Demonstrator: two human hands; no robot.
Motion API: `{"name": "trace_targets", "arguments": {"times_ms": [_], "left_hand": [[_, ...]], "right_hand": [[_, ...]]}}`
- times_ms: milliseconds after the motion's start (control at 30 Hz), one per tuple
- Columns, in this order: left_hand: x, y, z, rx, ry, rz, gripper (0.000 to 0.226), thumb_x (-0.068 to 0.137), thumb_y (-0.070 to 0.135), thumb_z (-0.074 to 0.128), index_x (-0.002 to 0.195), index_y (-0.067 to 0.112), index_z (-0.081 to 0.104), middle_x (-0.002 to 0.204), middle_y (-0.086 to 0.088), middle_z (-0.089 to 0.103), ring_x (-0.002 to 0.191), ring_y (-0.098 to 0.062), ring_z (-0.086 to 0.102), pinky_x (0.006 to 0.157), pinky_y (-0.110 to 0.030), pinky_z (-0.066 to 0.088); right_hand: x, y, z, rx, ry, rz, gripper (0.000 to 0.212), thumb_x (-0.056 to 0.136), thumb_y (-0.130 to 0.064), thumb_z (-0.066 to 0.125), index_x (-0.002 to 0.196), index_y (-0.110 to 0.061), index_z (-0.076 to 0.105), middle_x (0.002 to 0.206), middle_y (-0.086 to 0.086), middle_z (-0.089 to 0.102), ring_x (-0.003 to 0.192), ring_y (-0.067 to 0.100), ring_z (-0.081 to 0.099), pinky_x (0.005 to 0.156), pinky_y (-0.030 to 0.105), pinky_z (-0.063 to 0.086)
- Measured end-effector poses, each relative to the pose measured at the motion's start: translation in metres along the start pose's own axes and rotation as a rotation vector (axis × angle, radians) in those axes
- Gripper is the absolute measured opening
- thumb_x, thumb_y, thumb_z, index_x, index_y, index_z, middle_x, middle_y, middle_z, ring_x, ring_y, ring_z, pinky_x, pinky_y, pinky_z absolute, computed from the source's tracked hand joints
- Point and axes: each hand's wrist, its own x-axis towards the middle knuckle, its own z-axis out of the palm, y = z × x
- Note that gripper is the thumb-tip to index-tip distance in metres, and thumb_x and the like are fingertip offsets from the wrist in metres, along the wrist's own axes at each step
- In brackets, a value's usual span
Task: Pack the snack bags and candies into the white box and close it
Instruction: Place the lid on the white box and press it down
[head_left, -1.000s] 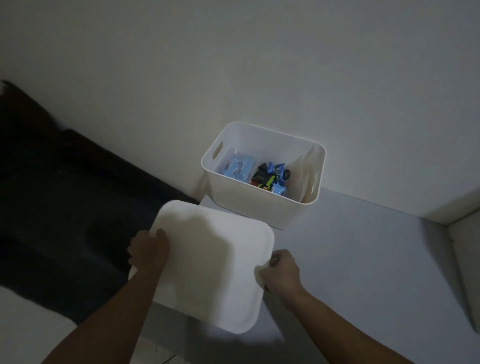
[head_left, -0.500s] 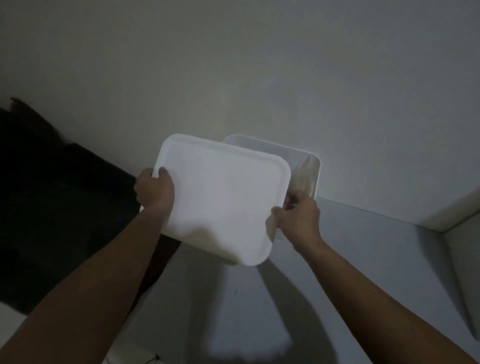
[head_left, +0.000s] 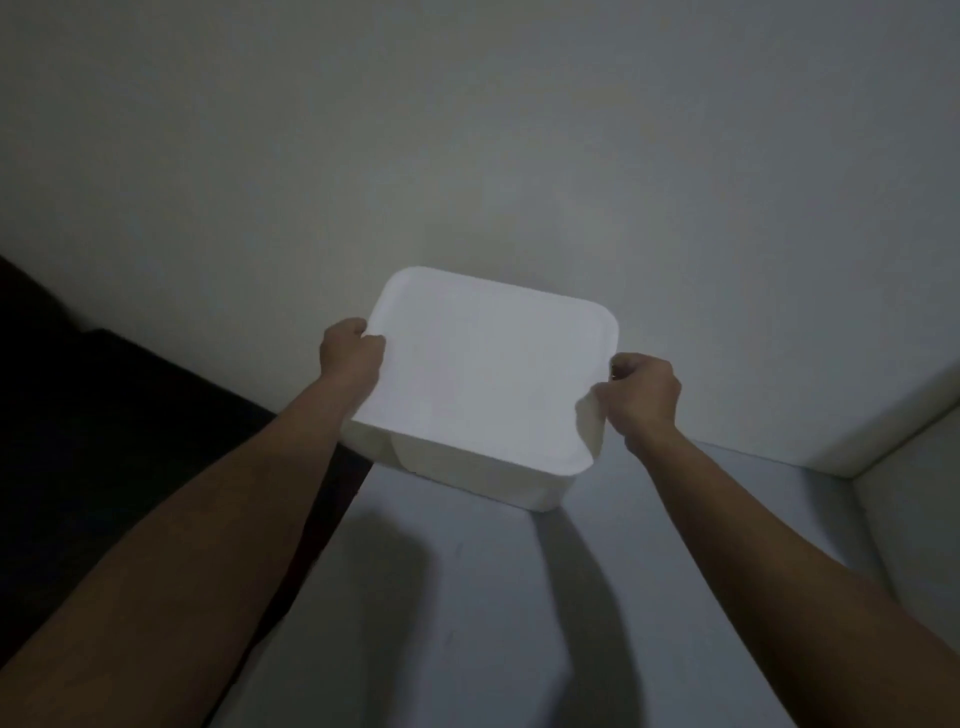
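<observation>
Holding the flat white plastic lid (head_left: 488, 374) over the white rectangular plastic box (head_left: 483, 470), the left hand (head_left: 350, 353) and right hand (head_left: 641, 395) each grip an opposite edge with curled fingers. The box sits on the grey worktop (head_left: 467, 597) against the wall, its contents hidden. Packing looks finished; whether the lid is fully seated is unclear, so pressing it down likely remains.

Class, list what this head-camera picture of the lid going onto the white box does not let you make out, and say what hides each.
- Box contents: covered by the lid.
- Whether the lid is fully seated on the white box: far rim hidden by the lid.
- Left hand and right hand fingertips: curled under the lid's edges.
- Dark area at left: too dim.
</observation>
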Motion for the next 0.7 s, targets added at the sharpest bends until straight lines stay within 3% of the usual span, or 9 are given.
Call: {"name": "trace_targets", "arguments": {"times_ms": [67, 133, 167, 267, 533, 700], "left_hand": [[0.009, 0.003, 0.010, -0.015, -0.028, -0.015, 0.019, 0.083, 0.002, 0.054, 0.094, 0.010, 0.067, 0.095, -0.009, 0.064, 0.094, -0.025, 0.061, 0.079, -0.030, 0.048], [0.018, 0.005, 0.019, -0.013, -0.036, -0.033, 0.039, 0.083, 0.002, 0.057, 0.122, 0.005, 0.061, 0.119, -0.014, 0.063, 0.104, -0.029, 0.062, 0.088, -0.033, 0.050], [0.022, 0.005, 0.022, -0.007, -0.050, -0.034, 0.044, 0.083, 0.001, 0.057, 0.127, 0.002, 0.058, 0.123, -0.017, 0.061, 0.103, -0.030, 0.062, 0.090, -0.037, 0.051], [0.034, 0.002, 0.032, 0.030, -0.091, -0.031, 0.042, 0.083, 0.001, 0.058, 0.125, 0.000, 0.058, 0.123, -0.020, 0.061, 0.100, -0.030, 0.062, 0.091, -0.043, 0.052], [0.053, -0.019, 0.044, 0.165, -0.081, -0.034, 0.048, 0.083, 0.003, 0.056, 0.131, 0.009, 0.056, 0.133, -0.013, 0.058, 0.118, -0.030, 0.057, 0.102, -0.035, 0.046], [0.057, -0.028, 0.044, 0.178, -0.090, -0.051, 0.048, 0.082, -0.004, 0.051, 0.129, 0.007, 0.058, 0.132, -0.014, 0.058, 0.119, -0.030, 0.055, 0.106, -0.035, 0.043]], "right_hand": [[0.011, 0.003, 0.000, -0.028, -0.002, 0.025, 0.010, 0.056, 0.010, 0.047, 0.055, 0.001, 0.053, 0.054, 0.007, 0.039, 0.052, 0.021, 0.039, 0.046, 0.028, 0.031], [0.023, 0.008, 0.002, -0.048, 0.000, 0.052, 0.009, 0.057, 0.009, 0.048, 0.059, 0.007, 0.057, 0.054, 0.010, 0.044, 0.051, 0.024, 0.043, 0.046, 0.029, 0.036], [0.028, 0.011, 0.003, -0.055, -0.003, 0.062, 0.012, 0.059, 0.008, 0.049, 0.063, 0.008, 0.060, 0.055, 0.012, 0.048, 0.053, 0.026, 0.048, 0.047, 0.031, 0.041], [0.042, 0.018, 0.007, -0.077, -0.008, 0.082, 0.015, 0.064, 0.006, 0.054, 0.071, 0.004, 0.068, 0.067, 0.017, 0.064, 0.066, 0.034, 0.062, 0.060, 0.040, 0.056], [0.050, 0.029, 0.019, -0.123, -0.032, 0.085, 0.018, 0.071, 0.006, 0.059, 0.084, 0.004, 0.072, 0.082, 0.020, 0.070, 0.080, 0.035, 0.065, 0.075, 0.045, 0.059], [0.050, 0.035, 0.029, -0.159, -0.043, 0.042, 0.016, 0.067, 0.005, 0.052, 0.069, 0.001, 0.067, 0.068, 0.018, 0.064, 0.075, 0.038, 0.063, 0.067, 0.039, 0.056]]}}
